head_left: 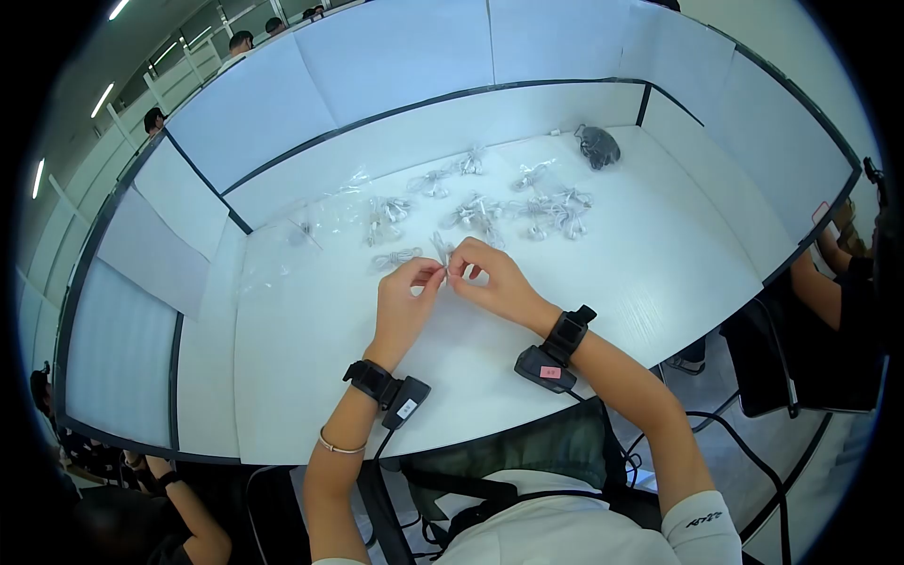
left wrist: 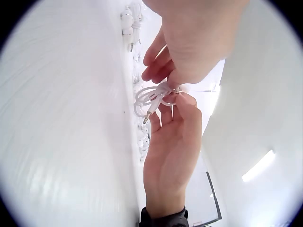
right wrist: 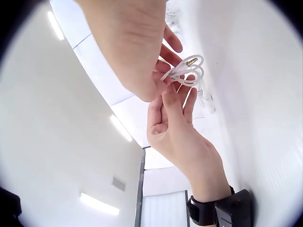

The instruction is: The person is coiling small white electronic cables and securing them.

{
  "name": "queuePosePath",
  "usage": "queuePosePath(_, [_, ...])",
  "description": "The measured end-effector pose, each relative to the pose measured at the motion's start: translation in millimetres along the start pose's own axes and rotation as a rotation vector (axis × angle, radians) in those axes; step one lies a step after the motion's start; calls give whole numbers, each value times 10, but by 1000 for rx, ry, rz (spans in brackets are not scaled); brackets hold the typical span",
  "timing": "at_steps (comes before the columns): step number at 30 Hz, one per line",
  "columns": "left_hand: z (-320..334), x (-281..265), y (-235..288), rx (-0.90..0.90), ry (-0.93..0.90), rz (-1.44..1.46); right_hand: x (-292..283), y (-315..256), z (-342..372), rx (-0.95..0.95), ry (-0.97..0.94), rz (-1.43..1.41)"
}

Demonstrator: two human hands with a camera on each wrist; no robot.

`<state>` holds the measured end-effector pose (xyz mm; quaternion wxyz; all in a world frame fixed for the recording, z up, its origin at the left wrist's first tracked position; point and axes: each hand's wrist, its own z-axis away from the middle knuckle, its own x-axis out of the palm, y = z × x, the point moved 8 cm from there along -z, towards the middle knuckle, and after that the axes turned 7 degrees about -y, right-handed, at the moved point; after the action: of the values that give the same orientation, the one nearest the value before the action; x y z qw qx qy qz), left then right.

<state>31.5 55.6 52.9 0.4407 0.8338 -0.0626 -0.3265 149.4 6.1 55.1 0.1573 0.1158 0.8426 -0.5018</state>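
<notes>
A coiled white cable [head_left: 441,247] is held up over the middle of the white table [head_left: 330,320], between both hands. My left hand [head_left: 403,306] pinches it from the left, and my right hand [head_left: 504,284] pinches it from the right, fingertips nearly meeting. In the left wrist view the cable [left wrist: 150,98] hangs in loops, with a metal plug sticking out below. The right wrist view shows the loops of the cable [right wrist: 191,75] beside the fingers, with the plug's gold tip among them. Fingers partly hide the pinched middle of the bundle.
Several coiled cables [head_left: 478,215] lie farther back on the table, some by clear plastic bags [head_left: 339,209] to the left. Another coil [head_left: 395,257] lies just beyond my left hand. A dark pouch [head_left: 598,147] is near the back right corner. Panels [head_left: 405,61] border the table.
</notes>
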Motion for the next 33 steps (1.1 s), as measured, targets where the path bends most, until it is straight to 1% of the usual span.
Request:
queuePosePath(3, [22, -6, 148, 93, 34, -225, 10, 35, -3, 5, -10, -11])
queuePosePath(6, [35, -5, 228, 98, 45, -291, 12, 28, -5, -1, -8, -20])
queuePosePath(9, [34, 22, 335, 177, 35, -383, 37, 53, -16, -21, -30, -38])
queuePosePath(10, [31, 35, 291, 127, 20, -361, 46, 55, -16, -28, -41, -48])
queuePosePath(13, [30, -3, 359, 160, 64, -329, 50, 54, -23, -23, -56, -52])
queuePosePath(15, [21, -4, 317, 220, 66, -322, 46, 63, -18, -37, -43, -84])
queuePosePath(17, [17, -21, 293, 222, 96, -291, 59, 92, -15, -34, -45, -92])
queuePosePath(22, [1, -66, 307, 157, 131, -203, 70, 55, -33, -37, -25, -124])
queuePosePath(25, [-5, -79, 334, 179, 158, -265, 47, 9, -26, -51, 2, -130])
queuePosePath(28, [7, -106, 316, 195, 203, -228, 45, 69, -22, -21, 21, -96])
queuePosePath(31, [11, -126, 275, 173, 201, -218, 67, 131, -11, 88, 7, -145])
queuePosePath(33, [14, -104, 284, 186, 181, -201, 75, 151, -6, 127, -15, -114])
